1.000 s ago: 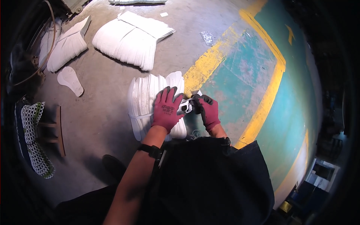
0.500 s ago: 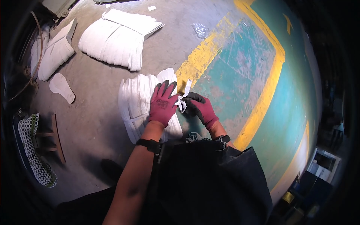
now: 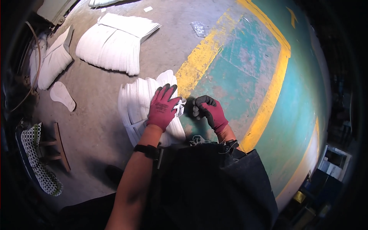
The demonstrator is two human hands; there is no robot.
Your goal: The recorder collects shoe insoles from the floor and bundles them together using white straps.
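A thick bundle of white insole-shaped pieces stands on the floor before me, with a white strip around it. My left hand, in a maroon glove with black fingertips, lies across the top of the bundle, fingers stretched out. Beside its thumb, a white knotted end of the strip sticks out at the bundle's right side. My right hand, gloved alike, hovers just right of that knot, apart from it. Its fingers are curled in and I see nothing in them.
Another large white bundle lies at the far left, a smaller one beside it. A loose white insole lies on the floor. A wooden stool frame and patterned cloth are at left. Clear plastic lies beyond the yellow line.
My right hand has let go of the white strip and drawn slightly right. The strip's upright end has dropped beside my left thumb. My left hand stays on the bundle.
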